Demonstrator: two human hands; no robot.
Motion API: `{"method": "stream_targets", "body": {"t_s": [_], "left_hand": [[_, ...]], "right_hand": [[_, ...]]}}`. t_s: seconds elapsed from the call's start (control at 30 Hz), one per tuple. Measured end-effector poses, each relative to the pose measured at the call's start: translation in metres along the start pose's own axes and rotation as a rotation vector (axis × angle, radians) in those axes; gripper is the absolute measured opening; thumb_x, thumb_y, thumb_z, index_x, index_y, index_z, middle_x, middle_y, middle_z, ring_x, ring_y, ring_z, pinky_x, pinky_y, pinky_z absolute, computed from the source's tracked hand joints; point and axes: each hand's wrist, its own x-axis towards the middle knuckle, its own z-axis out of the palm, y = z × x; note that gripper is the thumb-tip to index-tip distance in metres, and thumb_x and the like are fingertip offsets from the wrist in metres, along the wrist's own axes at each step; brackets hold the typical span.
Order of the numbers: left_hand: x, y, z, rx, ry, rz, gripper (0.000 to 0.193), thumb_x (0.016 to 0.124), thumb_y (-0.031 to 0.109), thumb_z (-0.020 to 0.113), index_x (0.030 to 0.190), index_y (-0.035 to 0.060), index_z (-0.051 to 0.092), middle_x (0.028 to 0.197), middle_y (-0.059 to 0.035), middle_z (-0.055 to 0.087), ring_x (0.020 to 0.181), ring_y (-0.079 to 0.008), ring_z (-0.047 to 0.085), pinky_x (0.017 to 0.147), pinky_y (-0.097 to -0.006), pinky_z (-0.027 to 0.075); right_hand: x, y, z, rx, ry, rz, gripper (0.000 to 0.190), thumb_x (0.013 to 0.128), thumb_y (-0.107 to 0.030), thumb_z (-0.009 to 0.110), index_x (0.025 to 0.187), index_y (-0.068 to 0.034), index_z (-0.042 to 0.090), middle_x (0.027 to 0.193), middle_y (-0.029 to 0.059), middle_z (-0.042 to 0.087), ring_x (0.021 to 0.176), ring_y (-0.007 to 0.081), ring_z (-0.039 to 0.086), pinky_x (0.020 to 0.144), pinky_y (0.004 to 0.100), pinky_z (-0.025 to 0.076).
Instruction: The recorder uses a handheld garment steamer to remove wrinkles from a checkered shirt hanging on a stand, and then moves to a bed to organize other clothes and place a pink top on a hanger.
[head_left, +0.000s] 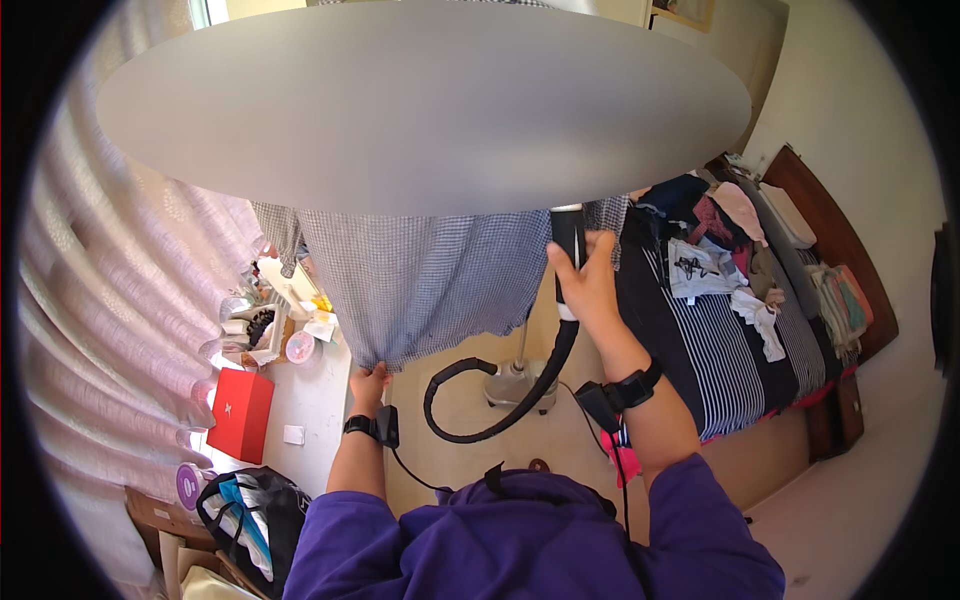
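Note:
A blue-and-white checked garment (435, 281) hangs in front of me, its upper part hidden behind a large blurred oval. My left hand (368, 388) pinches its lower left corner and draws it out. Upright at the garment's right side is the black handle of a garment steamer (568, 255), with my right hand (589, 277) around it. The handle's top end is hidden by the blur. From the handle a black hose (525, 416) loops down and back to the grey steamer base (517, 382) on the floor. Both my wrists wear black straps with wired boxes.
At the left, a white table (300, 405) bears a red box (240, 415), a basket and small items; a black bag (277, 495) stands near its end. Pale curtains (120, 300) hang beyond. At the right, a bed (720, 360) with striped bedding holds piled clothes (701, 266).

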Motion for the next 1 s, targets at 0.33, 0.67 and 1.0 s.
{"method": "stream_targets", "body": {"t_s": [0.33,0.67,1.0], "left_hand": [[-0.023,0.019,0.004,-0.056,0.021,-0.05,0.021,0.086,0.017,0.068,0.085,-0.0029,0.061,0.069,-0.0066,0.065,0.053,-0.0122,0.06,0.048,-0.0228,0.046],[-0.027,0.023,0.014,-0.039,0.001,-0.079,0.021,0.085,0.015,0.068,0.086,-0.0049,0.06,0.07,-0.0088,0.065,0.054,-0.0133,0.061,0.051,-0.0238,0.048],[-0.017,0.02,0.056,-0.064,-0.125,-0.153,0.024,0.085,0.013,0.068,0.092,-0.0062,0.057,0.079,-0.0087,0.064,0.064,-0.0158,0.063,0.059,-0.026,0.053]], "right_hand": [[-0.077,0.065,0.016,-0.236,-0.236,0.441,0.049,0.084,-0.03,0.066,0.107,-0.001,0.034,0.086,0.0266,0.061,0.077,0.0404,0.063,0.071,0.0443,0.049],[-0.107,0.104,0.028,-0.206,-0.232,0.446,0.05,0.085,-0.029,0.066,0.109,0.0,0.033,0.089,0.0262,0.061,0.082,0.0409,0.063,0.075,0.0442,0.049],[-0.11,0.1,0.008,-0.169,-0.115,0.437,0.048,0.085,-0.027,0.067,0.107,0.001,0.034,0.09,0.0243,0.06,0.082,0.0387,0.063,0.074,0.0418,0.049]]}}
